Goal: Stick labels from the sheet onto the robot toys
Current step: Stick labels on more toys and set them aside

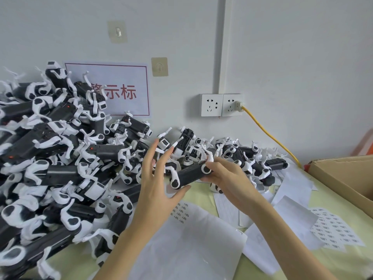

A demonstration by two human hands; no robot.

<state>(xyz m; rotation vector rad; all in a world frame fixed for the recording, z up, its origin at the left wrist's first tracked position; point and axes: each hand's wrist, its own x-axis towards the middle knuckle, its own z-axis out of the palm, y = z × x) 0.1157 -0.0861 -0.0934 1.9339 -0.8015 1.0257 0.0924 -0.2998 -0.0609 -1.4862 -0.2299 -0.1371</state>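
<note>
Two hands meet over one black-and-white robot toy, lifted just above the pale green table. Your right hand curls around the toy's right end, fingers wrapped over the white joint there. Your left hand is spread, fingers straight and pointing up — only the thumb props the toy's lower left end from beneath. Whether a label sits on a fingertip you cannot tell from this angle.

Directly below the toy lies a label sheet with a small block of labels left in its corner, resting on a large blank backing sheet. A second, fuller sheet of labels lies to your right, near the cardboard box. Heaped robot toys fill the left of the table and run along the wall — behind them a red-lettered sign, wall sockets and a yellow cable.
</note>
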